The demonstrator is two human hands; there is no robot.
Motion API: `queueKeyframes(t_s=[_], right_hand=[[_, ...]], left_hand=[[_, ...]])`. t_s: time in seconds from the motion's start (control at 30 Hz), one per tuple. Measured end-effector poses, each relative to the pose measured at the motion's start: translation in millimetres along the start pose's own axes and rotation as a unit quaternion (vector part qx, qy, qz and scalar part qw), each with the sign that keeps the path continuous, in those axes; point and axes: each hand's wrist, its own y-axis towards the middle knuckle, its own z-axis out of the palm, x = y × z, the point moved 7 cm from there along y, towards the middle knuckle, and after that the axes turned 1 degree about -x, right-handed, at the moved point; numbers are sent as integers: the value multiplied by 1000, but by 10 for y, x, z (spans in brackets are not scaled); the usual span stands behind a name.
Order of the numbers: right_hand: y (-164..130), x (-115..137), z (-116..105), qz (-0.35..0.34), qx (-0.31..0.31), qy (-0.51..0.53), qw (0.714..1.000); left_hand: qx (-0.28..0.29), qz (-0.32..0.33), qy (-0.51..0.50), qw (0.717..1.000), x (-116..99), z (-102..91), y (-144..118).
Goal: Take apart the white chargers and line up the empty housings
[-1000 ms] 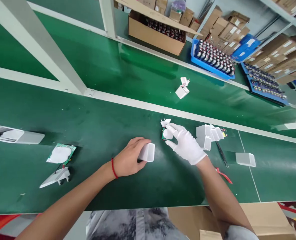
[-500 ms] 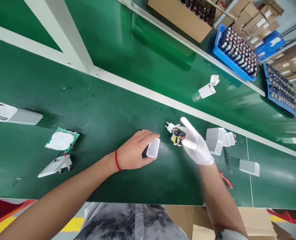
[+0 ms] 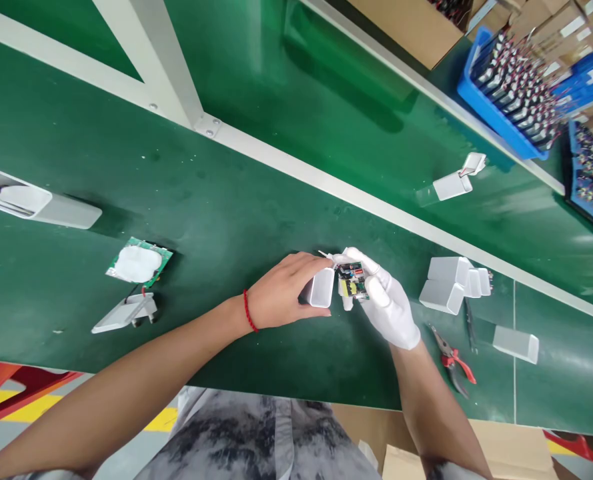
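White rectangular plastic shell [image 3: 321, 288] gripped in bare left hand [image 3: 281, 293], small green circuit board [image 3: 352, 281] pinched by white-gloved right hand [image 3: 383, 300], both hands nearly touching.

Belt [image 3: 216, 200]: green, smooth, slight sheen, dusty specks.
Rail [image 3: 286, 170]: painted metal, off-white, matt.
Shell [image 3: 321, 288] in bare left hand [image 3: 281, 297]: white plastic, smooth, satin.
Right hand [image 3: 383, 300]: white knit cloth glove, matt.
Board [image 3: 352, 281]: green laminate, small glossy parts.
Shells [image 3: 449, 285]: same white plastic.
Pliers [image 3: 451, 357]: dull metal, red plastic grips.
Crate [image 3: 496, 113]: blue plastic, glossy.
Box [image 3: 406, 27]: brown cardboard, matt.
Bracelet [image 3: 248, 312]: red cord.
Shirt [image 3: 271, 440]: grey mottled cloth.
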Motion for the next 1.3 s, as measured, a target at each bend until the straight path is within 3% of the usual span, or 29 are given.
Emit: queueKeyframes(t_s=[0.13, 0.3, 0.37, 0.47, 0.5, 0.57, 0.63, 0.73, 0.83, 0.93, 1.17, 1.3], right_hand=[[-1, -17, 112, 17, 61, -16, 998], [-59, 213, -49, -52, -32, -170, 984], [-116, 467, -144, -128, -70, -316, 937], [-231, 845, -165, -248, -81, -514, 817], [-260, 915, -150, -267, -69, -547, 791], [-300, 986, -124, -273, -47, -577, 768], [-324, 1008, -113, -255, -54, -594, 761], [-362, 1043, -85, -244, -88, -584, 770], [-383, 1082, 21, -256, -72, -572, 776], [-386, 1114, 176, -269, -35, -615, 740], [-315, 1090, 413, -307, 14, -714, 629], [-236, 1083, 429, -305, 34, -728, 613]], left_hand=[[8, -13, 1, 1000, -4, -9, 7], [49, 20, -1, 999, -93, -81, 2], [38, 25, 16, 999, -104, -106, 0], [-23, -13, 97, 995, -72, -157, -8], [-41, -29, 121, 991, -67, -176, -16], [-38, -53, 131, 989, -76, -184, -32], [10, -69, 104, 992, -86, -155, -50], [74, -85, 56, 992, -80, -124, -80], [100, -67, -5, 993, -77, -88, -82], [118, -47, 3, 992, -59, -20, -58], [57, -57, 94, 992, 1, 59, 5], [21, -39, 110, 993, 4, 58, -19]])
